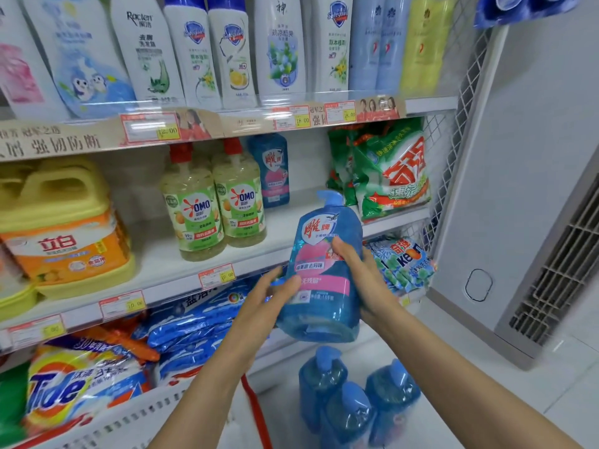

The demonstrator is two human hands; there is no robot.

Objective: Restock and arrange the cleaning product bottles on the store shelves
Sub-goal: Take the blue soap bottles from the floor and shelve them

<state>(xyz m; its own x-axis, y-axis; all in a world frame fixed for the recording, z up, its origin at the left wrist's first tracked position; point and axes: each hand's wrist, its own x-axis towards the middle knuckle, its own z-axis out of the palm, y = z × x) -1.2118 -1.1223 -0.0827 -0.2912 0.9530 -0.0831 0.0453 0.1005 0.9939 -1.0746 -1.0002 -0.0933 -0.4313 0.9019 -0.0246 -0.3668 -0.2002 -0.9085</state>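
Before the middle shelf, at 4 o'clock from the OMO bottles, the blue pump bottle is clasped round its sides by left grip and right grip; full, probably heavy and slick, so hold the body

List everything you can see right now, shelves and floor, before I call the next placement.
held pump bottle: 1, blue with pink label, in front of middle shelf
pump bottles on floor: 3, blue, below the held one
shelved blue bottle: 1, blue, middle shelf, at the back
OMO bottles: 2, yellow-green with red caps, middle shelf
jug: 1, yellow and orange, middle shelf left
green bags: several, green, middle shelf right
top-shelf bottles: about ten, white, pale blue, yellow
blue bags: several, blue, lower shelf
Tide bag: 1, yellow-orange, lower shelf left
white unit: 1, white, right of shelving
left hand: grips held bottle's left side
right hand: grips its right side
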